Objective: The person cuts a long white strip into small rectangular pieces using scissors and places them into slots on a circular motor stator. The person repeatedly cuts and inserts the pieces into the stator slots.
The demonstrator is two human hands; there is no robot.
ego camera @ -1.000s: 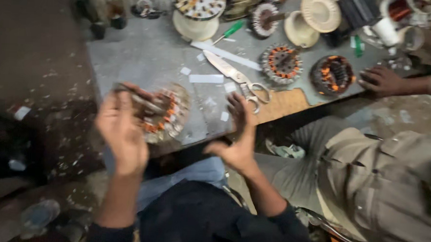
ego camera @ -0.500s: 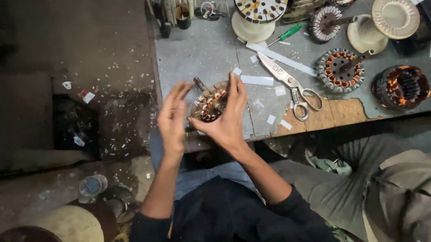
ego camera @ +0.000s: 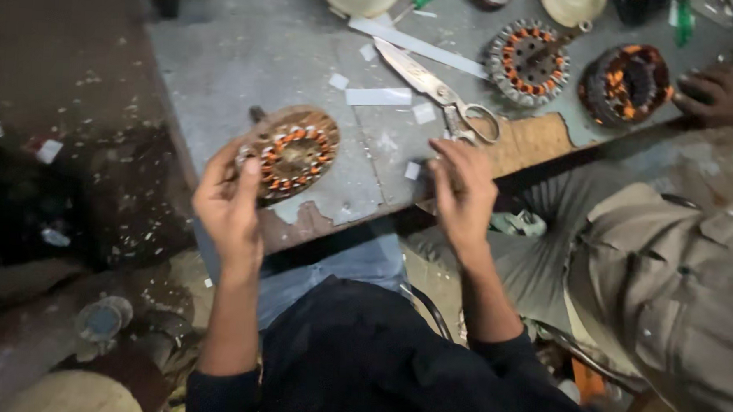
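My left hand (ego camera: pixel 228 202) has its grip on the near edge of the round motor coil (ego camera: pixel 293 152) lying flat on the grey surface (ego camera: pixel 241 52), my right hand (ego camera: pixel 464 190) hangs loose and empty off to the right, and blur hides the small coil wires.

Left hand (ego camera: pixel 228 202) grips wound stator (ego camera: pixel 290 152); right hand (ego camera: pixel 463 192) hovers open.

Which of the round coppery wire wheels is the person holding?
The motor stator nearest the table's front edge: the left hand grips its rim. The other two stators lie untouched farther back, beyond the scissors.
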